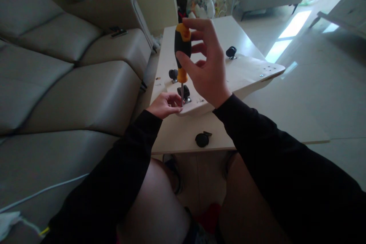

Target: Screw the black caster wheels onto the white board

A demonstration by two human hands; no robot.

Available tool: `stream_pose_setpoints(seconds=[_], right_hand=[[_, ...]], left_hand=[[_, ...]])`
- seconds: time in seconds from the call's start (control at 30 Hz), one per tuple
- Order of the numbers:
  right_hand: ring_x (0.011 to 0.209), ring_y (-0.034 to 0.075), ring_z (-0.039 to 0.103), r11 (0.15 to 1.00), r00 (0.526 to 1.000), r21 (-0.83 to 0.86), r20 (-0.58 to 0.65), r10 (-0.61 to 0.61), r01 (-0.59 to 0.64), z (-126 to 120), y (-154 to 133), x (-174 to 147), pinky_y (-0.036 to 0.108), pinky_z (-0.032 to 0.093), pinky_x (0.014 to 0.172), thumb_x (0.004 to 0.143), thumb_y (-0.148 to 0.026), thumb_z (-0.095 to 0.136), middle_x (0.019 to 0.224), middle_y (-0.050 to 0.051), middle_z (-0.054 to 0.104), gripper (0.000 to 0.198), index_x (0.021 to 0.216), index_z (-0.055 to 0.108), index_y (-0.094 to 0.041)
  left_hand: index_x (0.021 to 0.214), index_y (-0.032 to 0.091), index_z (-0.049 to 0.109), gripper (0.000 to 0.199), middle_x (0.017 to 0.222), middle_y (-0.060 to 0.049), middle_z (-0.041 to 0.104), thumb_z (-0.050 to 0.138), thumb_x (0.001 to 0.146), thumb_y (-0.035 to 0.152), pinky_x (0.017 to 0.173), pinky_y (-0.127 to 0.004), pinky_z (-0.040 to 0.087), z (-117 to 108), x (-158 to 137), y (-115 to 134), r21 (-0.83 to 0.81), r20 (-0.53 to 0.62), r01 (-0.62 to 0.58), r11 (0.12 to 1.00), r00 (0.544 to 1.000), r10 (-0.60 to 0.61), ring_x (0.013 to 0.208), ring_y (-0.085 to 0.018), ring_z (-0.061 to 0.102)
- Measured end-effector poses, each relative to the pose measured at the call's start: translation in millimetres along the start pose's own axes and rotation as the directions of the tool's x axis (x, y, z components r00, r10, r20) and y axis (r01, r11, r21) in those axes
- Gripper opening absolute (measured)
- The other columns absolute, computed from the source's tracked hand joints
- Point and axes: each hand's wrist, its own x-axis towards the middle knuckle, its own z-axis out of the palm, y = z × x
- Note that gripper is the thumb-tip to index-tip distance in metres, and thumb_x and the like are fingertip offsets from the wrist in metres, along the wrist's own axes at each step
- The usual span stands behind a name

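My right hand (206,59) grips a screwdriver (183,47) with a black and orange handle, held upright. Its metal shaft points down at the mounting plate of a black caster wheel (184,91) on the near left corner of a white board (246,70). Beside the screwdriver's tip, my left hand (165,105) has its fingers pinched at the board's corner; whatever they hold, perhaps a screw, is too small to make out. Two more casters stand on the board, a left one (173,74) and a far right one (231,51).
Nearest my knees, a loose black caster (202,139) lies on the white table (171,141). Several small screws (200,100) rest on the board. A grey sofa (85,95) runs along the left, with a dark object (118,32) on its seat.
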Motion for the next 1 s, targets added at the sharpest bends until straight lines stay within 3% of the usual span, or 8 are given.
stream_pose_setpoints(seconds=[0.2, 0.7, 0.83, 1.0], right_hand=[[0.117, 0.013, 0.066, 0.999, 1.000, 0.028, 0.003, -0.031, 0.031, -1.5, 1.2, -1.0, 0.024, 0.058, 0.069, 0.089, -0.013, 0.052, 0.136, 0.000, 0.066, 0.043, 0.127, 0.047, -0.032], [0.117, 0.015, 0.064, 0.996, 0.999, -0.085, 0.028, 0.016, -0.014, 2.6, 6.6, 1.0, 0.029, 0.059, 0.075, 0.089, -0.013, 0.051, 0.143, 0.001, 0.064, 0.049, 0.133, 0.042, -0.032], [0.114, 0.013, 0.065, 1.000, 0.999, -0.029, 0.032, 0.010, -0.010, 0.3, 4.3, 1.5, 0.028, 0.057, 0.069, 0.087, -0.012, 0.053, 0.139, -0.003, 0.066, 0.048, 0.128, 0.045, -0.035], [0.113, 0.012, 0.066, 1.000, 1.000, 0.022, 0.018, -0.010, 0.010, 0.4, 4.3, 0.4, 0.025, 0.057, 0.069, 0.087, -0.013, 0.051, 0.136, 0.001, 0.067, 0.047, 0.130, 0.046, -0.030]], left_hand=[[0.087, 0.014, 0.073, 0.020, 0.070, -0.001, 0.068, 0.082, 0.072, 0.024, 0.053, -0.025, 0.040, 0.3, -0.4, -0.6, 0.009, -0.013, 0.001, 1.000, 1.000, -0.001, 0.056, -0.009, 0.050], [0.086, 0.013, 0.072, 0.022, 0.070, -0.001, 0.067, 0.082, 0.070, 0.025, 0.053, -0.024, 0.039, 0.1, 0.6, -1.1, 0.011, -0.011, -0.011, 1.000, 1.000, 0.011, 0.057, -0.009, 0.049], [0.085, 0.014, 0.072, 0.022, 0.070, -0.001, 0.067, 0.082, 0.071, 0.025, 0.053, -0.024, 0.040, 0.5, 0.1, 0.2, 0.016, -0.014, -0.008, 1.000, 1.000, 0.008, 0.057, -0.009, 0.051], [0.085, 0.014, 0.071, 0.020, 0.070, -0.001, 0.068, 0.082, 0.070, 0.022, 0.054, -0.024, 0.042, 2.4, -0.6, 2.4, -0.004, -0.030, -0.001, 1.000, 1.000, 0.001, 0.058, -0.010, 0.053]])
